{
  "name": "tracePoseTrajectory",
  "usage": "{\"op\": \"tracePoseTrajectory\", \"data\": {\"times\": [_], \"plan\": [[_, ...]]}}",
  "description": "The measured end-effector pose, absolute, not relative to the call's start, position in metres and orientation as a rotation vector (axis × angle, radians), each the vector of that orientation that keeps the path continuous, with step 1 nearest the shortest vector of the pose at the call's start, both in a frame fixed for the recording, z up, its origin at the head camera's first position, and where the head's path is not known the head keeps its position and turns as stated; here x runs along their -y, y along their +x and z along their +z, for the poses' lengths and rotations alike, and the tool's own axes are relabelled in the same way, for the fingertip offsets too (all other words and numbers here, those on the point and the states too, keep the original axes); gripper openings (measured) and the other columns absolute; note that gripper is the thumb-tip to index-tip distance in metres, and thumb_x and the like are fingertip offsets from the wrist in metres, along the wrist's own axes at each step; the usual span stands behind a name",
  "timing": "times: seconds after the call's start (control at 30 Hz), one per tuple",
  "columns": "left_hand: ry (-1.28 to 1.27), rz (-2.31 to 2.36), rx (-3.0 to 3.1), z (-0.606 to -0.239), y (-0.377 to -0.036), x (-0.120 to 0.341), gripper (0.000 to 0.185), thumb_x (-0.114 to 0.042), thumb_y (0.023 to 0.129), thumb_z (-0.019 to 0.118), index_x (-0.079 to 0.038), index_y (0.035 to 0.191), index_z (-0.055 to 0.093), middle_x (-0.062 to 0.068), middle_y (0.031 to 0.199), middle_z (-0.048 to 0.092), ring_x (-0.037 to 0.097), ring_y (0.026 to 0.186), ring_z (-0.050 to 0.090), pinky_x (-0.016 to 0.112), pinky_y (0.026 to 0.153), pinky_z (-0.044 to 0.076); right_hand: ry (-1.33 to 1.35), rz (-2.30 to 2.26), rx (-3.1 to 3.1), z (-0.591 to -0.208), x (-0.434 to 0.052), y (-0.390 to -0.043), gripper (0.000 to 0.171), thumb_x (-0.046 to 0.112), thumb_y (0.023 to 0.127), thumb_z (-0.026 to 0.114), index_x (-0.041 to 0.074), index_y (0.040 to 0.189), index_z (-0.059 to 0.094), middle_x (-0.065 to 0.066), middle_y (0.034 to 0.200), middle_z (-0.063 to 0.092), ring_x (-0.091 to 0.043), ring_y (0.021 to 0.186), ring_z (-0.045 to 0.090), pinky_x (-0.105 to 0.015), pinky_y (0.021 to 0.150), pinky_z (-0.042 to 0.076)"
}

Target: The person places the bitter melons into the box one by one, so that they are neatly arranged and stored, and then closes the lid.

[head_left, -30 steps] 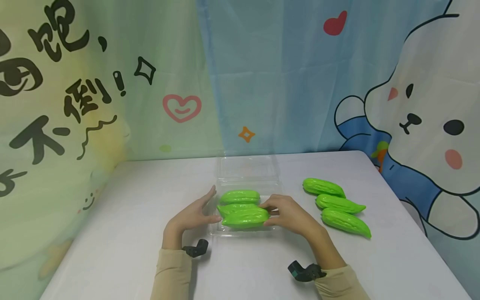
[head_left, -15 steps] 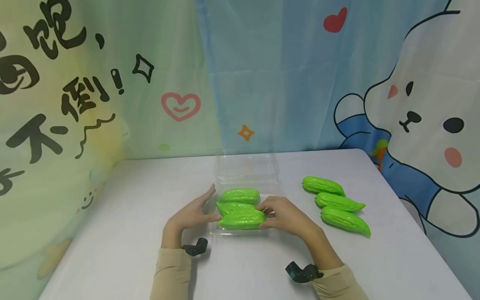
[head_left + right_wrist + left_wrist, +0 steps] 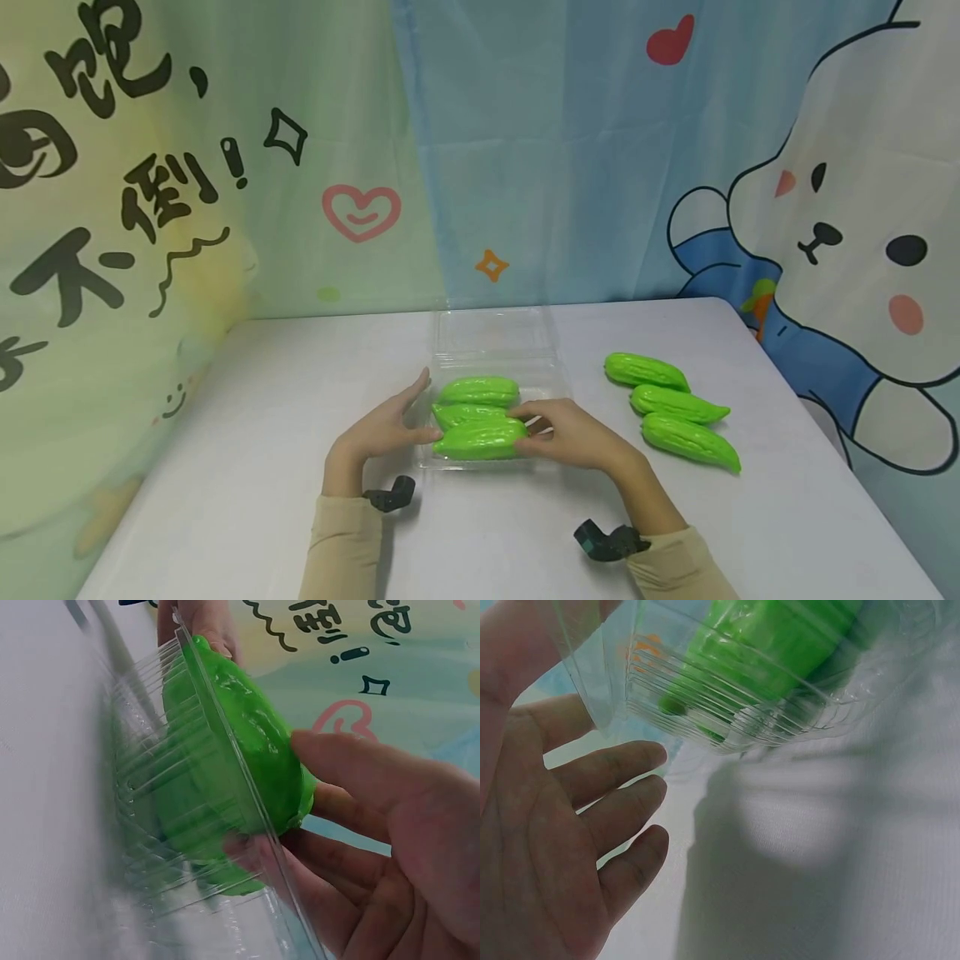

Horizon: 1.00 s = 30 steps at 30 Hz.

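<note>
A clear plastic clamshell box [image 3: 491, 465] lies with its lid raised at the back. In it, three bright green ridged bitter melons sit side by side: the near one [image 3: 480, 440], a middle one [image 3: 468, 415] and a far one [image 3: 478, 389]. My right hand [image 3: 566, 433] holds the right end of the near melon, thumb on its near side and fingers behind. My left hand [image 3: 382, 429] steadies the box's left side, fingers spread straight and thumb at the rim by the melon's tip. Through the box wall, the left wrist view shows green melon [image 3: 772, 645].
Three more bitter melons [image 3: 678, 406] lie in a loose row on the white table [image 3: 262, 467], to the right of the box. A printed curtain [image 3: 495, 150] hangs behind the table's back edge.
The near melon has moved slightly left, so that it lies closer in line with the others. My right hand moved left with it; my left hand stayed almost still.
</note>
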<state>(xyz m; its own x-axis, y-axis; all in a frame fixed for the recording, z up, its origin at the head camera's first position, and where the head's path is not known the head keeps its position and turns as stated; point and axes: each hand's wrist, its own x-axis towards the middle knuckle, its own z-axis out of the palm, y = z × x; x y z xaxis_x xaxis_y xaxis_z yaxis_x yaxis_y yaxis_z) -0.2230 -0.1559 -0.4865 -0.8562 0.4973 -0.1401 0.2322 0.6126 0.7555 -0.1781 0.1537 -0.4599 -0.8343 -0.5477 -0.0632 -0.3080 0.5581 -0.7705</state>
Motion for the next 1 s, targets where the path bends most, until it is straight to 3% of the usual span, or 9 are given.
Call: {"op": "tracePoseTrajectory", "data": {"times": [0.37,0.63,1.0], "plan": [[0.577,1.089,-2.503,-0.487,-0.224,0.156,0.105,-0.050,0.078,0.072,-0.018,0.154,0.007,0.005,0.159,0.019,0.026,0.147,0.015,0.047,0.120,0.016,-0.699,-1.173,-2.458,-0.464,-0.158,-0.181,0.037,0.034,0.093,0.060,0.014,0.124,0.058,-0.007,0.124,0.063,-0.024,0.107,0.065,-0.037,0.089,0.056],[0.582,1.117,-2.490,-0.489,-0.223,0.157,0.099,-0.044,0.083,0.069,-0.018,0.154,0.007,0.005,0.159,0.019,0.027,0.147,0.016,0.048,0.119,0.017,-0.686,-1.122,-2.474,-0.466,-0.156,-0.183,0.043,0.030,0.087,0.068,0.011,0.125,0.060,-0.007,0.127,0.062,-0.023,0.106,0.065,-0.035,0.088,0.056],[0.556,1.095,-2.498,-0.490,-0.224,0.156,0.099,-0.046,0.082,0.070,-0.020,0.154,0.007,0.003,0.159,0.020,0.025,0.147,0.016,0.047,0.120,0.017,-0.625,-0.981,-2.622,-0.453,-0.144,-0.175,0.040,0.017,0.079,0.077,0.008,0.116,0.064,-0.006,0.115,0.066,-0.020,0.098,0.067,-0.030,0.081,0.058]]}}
